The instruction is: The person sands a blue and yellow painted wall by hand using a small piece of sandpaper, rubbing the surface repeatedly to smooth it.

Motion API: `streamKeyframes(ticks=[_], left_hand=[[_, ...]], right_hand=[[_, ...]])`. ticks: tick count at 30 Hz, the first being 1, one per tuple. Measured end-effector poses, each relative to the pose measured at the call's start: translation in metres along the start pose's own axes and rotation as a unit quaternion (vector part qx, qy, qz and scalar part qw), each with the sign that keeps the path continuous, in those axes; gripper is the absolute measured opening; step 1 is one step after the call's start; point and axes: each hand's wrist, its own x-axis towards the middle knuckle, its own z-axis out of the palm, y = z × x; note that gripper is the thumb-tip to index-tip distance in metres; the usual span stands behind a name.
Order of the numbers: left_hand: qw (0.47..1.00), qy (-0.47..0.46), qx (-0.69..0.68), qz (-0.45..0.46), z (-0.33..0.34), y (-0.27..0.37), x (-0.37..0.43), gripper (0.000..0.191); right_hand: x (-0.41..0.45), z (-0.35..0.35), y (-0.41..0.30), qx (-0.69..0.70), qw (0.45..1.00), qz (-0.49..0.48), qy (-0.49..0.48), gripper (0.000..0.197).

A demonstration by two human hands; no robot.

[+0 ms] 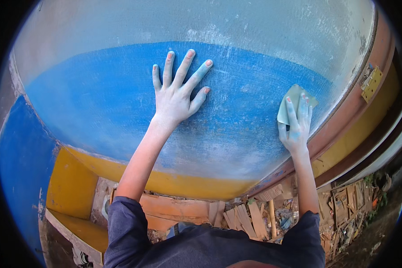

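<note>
Before me is a painted wall (120, 100) with a blue band, a pale grey-blue area above it and a yellow strip at its foot. Whitish scuffs and dust mark the paint. My left hand (177, 90) rests on the blue band with its fingers spread, holding nothing. Farther right, my right hand (296, 127) presses a pale green sheet, apparently sandpaper (286, 109), against the wall near its right edge. The sheet's lower middle is hidden under the fingers. Pale dust covers both hands.
A reddish-brown door frame (351, 114) with a yellow metal hinge (372, 84) borders the wall on the right. At lower left is a yellow ledge (77, 229) beside a blue wall (23, 160). Wooden boards (244, 219) and debris (348, 214) lie below.
</note>
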Motion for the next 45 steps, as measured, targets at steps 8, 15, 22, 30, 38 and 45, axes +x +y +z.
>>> streamKeyframes(ticks=[8, 15, 22, 30, 38, 45], left_hand=[[0.996, 0.017, 0.061, 0.061, -0.03, -0.12, 0.008, 0.053], [0.994, 0.045, 0.065, 0.076, -0.047, -0.214, -0.006, 0.056], [0.995, 0.083, 0.048, 0.037, -0.056, -0.274, -0.033, 0.057], [0.998, 0.016, 0.053, -0.007, -0.063, -0.285, -0.057, 0.059], [0.998, -0.043, 0.04, -0.03, -0.051, -0.284, -0.091, 0.059], [0.998, -0.052, 0.03, -0.032, -0.037, -0.28, -0.125, 0.058]], right_hand=[[0.057, 0.005, -0.05, -0.039, 0.984, -0.166, -0.06, 0.06], [0.142, 0.03, -0.131, 0.019, 0.993, 0.059, 0.097, 0.07], [0.196, 0.02, -0.184, -0.046, 0.997, -0.035, 0.05, 0.065], [0.215, 0.037, -0.258, -0.03, 0.959, -0.257, -0.113, 0.063], [0.251, 0.07, -0.312, -0.028, 0.971, -0.233, -0.05, 0.059], [0.269, 0.08, -0.32, -0.002, 0.984, -0.049, 0.169, 0.057]])
